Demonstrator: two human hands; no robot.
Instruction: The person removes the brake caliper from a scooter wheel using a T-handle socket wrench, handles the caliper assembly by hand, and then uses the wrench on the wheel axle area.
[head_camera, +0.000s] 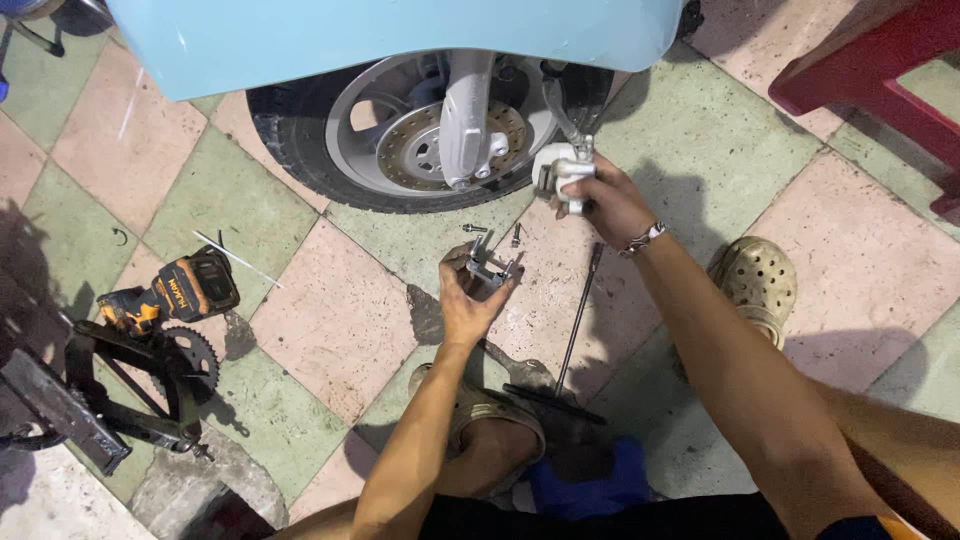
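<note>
Brake parts held in both hands beside scooter wheel (420, 130).
White caliper (562, 172) clamped in right hand (607, 205); metal bracket (487, 270) gripped by left hand (468, 300). Both judged rigid, heavy, greasy; best grasped around the body.

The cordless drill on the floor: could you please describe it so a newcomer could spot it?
From the scooter wheel, look left and down across the tiles. The cordless drill lies on its side beside a toothed sprocket. It alone is orange and black.

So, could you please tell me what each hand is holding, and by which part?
Left hand cradles a metal bracket from beneath; right hand grips the white brake caliper around its body.
</note>
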